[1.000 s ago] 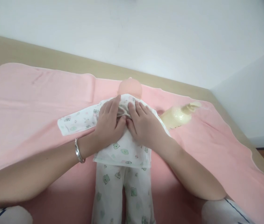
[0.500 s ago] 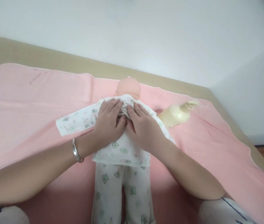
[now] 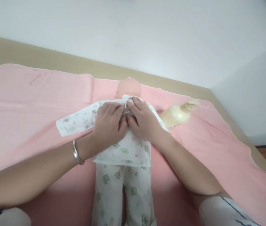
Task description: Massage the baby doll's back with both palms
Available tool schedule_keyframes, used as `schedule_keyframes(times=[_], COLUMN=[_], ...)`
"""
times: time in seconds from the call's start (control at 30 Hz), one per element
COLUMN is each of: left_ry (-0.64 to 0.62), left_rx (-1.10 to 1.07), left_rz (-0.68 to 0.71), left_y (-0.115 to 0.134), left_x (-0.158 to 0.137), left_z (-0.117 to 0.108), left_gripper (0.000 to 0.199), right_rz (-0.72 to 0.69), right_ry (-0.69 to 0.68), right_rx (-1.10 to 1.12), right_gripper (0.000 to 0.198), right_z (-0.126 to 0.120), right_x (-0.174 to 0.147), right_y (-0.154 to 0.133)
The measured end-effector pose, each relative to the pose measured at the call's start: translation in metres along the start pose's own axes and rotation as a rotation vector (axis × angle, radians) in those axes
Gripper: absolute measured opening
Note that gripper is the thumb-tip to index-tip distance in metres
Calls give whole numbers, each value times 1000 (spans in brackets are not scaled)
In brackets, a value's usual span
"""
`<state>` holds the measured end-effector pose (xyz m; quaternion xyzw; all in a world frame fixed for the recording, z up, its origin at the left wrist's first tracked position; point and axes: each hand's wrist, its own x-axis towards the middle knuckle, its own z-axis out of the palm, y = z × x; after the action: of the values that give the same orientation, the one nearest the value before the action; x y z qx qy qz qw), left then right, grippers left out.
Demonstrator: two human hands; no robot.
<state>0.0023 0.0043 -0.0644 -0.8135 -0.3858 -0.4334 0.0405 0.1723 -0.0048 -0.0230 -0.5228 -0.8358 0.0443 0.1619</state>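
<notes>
A baby doll lies on the pink mat, its smooth head point(image 3: 129, 87) away from me. It wears a white printed shirt point(image 3: 121, 153) and matching trousers point(image 3: 110, 191). At the doll's chest, my left hand point(image 3: 109, 121) has its fingers bent on the shirt, thumb and fingertips closed on the cloth. Beside it, my right hand point(image 3: 144, 119) grips the shirt's bunched front edge near the neck. The thumbs almost meet. Hidden under the fingers is whatever fastening may be there. One sleeve point(image 3: 76, 121) stretches out flat to the left.
A pale yellow pump bottle point(image 3: 176, 115) lies on its side right of the doll, close to my right hand. The pink mat point(image 3: 29, 103) covers most of the tan table point(image 3: 40, 53). A white wall point(image 3: 147, 37) rises behind the far edge.
My right hand has shifted slightly up toward the neck, and its fingers have curled. My left fingers have bent more. The cloth between the hands is bunched differently; doll and bottle lie nearly as before.
</notes>
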Motion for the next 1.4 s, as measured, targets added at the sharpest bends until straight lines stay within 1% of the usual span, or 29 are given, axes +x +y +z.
schedule_keyframes(times=[0.2, 0.3, 0.43, 0.57, 0.77, 0.97, 1.1, 1.2, 1.33, 1.4], left_ry=[-143, -191, -273, -313, -286, -263, -242, -179, -34, 10], left_rx=[12, -14, -64, -72, -85, -80, -94, -107, -137, -171], left_rz=[-184, -228, -282, -297, -281, -263, -253, -231, -110, -69], left_y=[5, 4, 2, 2, 0, -1, -2, -2, -2, -2], left_x=[3, 4, 4, 4, 4, 3, 1, -1, -2, -1], left_z=[-5, -5, -3, -3, -2, -1, 0, 1, 2, 1], left_gripper=[35, 41, 55, 61, 59, 58, 55, 48, 33, 29], right_rz=[24, 55, 145, 170, 159, 149, 158, 139, 110, 102], right_ry=[-41, -35, -36, -37, 14, 17, 55, 79, 70, 63], right_rx=[-38, -51, -106, -140, -160, -149, -112, -82, -64, -72], right_gripper=[54, 55, 56, 55, 55, 56, 56, 57, 61, 61], right_z=[0, -3, -8, -8, -3, -2, 1, 4, 6, 5], right_x=[0, -5, -13, -18, -16, -16, -11, -4, 0, 0], right_y=[-2, -9, -23, -31, -29, -29, -19, -8, 1, 1])
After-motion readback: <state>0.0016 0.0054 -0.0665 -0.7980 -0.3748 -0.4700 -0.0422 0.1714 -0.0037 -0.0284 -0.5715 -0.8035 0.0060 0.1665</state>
